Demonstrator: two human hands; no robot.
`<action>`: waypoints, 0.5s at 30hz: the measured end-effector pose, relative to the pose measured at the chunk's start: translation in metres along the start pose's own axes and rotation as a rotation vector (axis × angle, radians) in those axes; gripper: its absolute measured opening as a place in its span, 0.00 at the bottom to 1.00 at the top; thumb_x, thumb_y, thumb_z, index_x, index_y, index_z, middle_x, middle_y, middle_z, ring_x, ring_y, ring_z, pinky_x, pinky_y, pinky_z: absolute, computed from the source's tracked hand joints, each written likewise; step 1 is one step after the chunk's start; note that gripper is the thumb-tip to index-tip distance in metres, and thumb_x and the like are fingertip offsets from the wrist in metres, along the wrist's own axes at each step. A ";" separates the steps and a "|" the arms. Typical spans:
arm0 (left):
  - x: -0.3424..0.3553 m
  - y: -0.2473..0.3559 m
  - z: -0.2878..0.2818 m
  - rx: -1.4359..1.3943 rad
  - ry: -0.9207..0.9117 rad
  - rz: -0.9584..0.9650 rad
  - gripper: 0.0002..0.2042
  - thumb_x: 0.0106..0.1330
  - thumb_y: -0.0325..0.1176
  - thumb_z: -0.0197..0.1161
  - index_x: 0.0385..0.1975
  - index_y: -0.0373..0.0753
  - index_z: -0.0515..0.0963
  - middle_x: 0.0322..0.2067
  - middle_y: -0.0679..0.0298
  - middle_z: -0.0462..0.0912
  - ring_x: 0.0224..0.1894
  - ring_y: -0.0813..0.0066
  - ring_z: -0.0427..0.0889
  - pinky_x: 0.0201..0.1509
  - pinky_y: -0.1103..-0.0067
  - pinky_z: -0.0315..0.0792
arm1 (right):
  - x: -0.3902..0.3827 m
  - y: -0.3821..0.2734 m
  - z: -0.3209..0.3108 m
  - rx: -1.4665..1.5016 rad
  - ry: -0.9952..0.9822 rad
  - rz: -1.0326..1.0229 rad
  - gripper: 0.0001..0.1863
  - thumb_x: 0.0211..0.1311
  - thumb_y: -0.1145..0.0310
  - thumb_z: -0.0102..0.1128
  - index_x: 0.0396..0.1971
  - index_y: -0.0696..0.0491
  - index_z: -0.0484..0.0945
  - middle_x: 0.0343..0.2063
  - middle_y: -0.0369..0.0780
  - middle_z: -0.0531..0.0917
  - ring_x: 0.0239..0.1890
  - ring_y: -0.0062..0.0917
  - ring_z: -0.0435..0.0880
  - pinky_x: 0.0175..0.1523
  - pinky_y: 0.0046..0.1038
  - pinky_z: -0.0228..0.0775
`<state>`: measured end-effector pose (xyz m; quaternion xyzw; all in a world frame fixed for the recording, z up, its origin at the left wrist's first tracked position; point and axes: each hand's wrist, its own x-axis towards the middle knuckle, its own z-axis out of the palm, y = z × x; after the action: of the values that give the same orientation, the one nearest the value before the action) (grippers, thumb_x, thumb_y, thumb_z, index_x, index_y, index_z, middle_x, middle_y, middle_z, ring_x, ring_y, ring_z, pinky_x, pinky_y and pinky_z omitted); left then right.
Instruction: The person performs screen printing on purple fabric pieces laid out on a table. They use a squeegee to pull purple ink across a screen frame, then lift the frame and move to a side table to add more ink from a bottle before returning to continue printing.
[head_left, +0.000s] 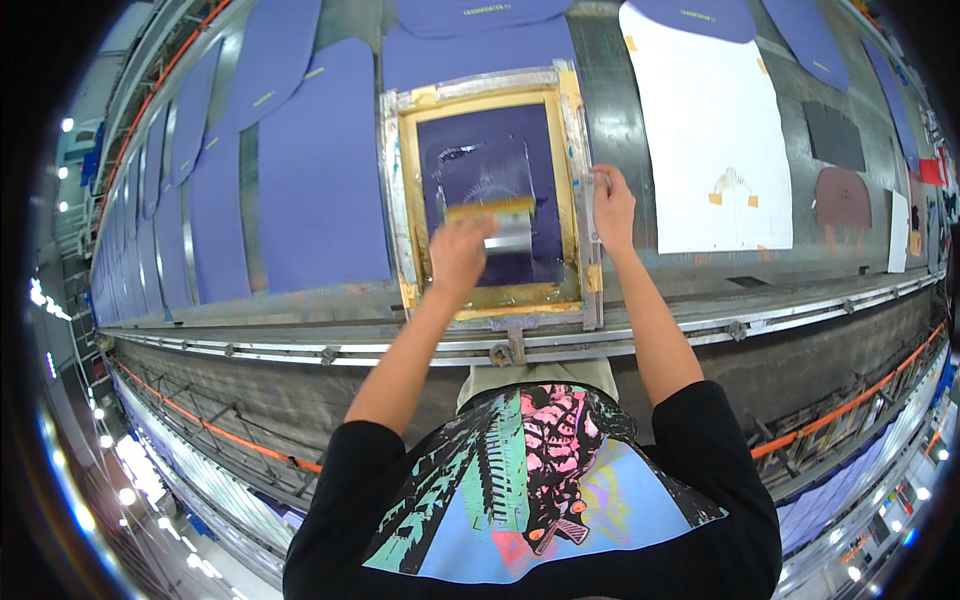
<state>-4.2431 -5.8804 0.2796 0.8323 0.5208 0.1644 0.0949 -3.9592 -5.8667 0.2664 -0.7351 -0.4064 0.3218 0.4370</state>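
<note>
The squeegee (512,230), with its yellowish strip and shiny blade, is inside the screen frame (575,120), over the lower half of the dark mesh (490,130). Your left hand (460,252) is closed around its left part and hides it there; both look blurred. Your right hand (613,205) has the fingers bent, pinching the right edge of the frame. Beyond the frame's far end, a purple panel (480,55) shows. On your left, more purple pieces (320,180) lie in a row along the metal surface (612,110), the nearest one just beside the frame. On your right lies a white sheet (715,130) with small yellow tapes (716,199), and farther, a dark grey piece (835,135) and a maroon piece (843,197). A metal rail (440,350) passes between your body and the frame.
</note>
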 end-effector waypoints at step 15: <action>0.108 -0.010 -0.024 0.049 -0.188 -0.194 0.18 0.56 0.27 0.65 0.45 0.56 0.90 0.41 0.57 0.90 0.42 0.54 0.88 0.48 0.63 0.82 | -0.003 0.004 -0.003 0.032 -0.012 -0.005 0.08 0.76 0.67 0.55 0.45 0.51 0.82 0.15 0.40 0.71 0.18 0.25 0.68 0.30 0.34 0.64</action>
<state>-4.2166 -5.7796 0.3174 0.7917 0.5917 0.0629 0.1383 -3.9571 -5.8719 0.2646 -0.7252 -0.4056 0.3315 0.4469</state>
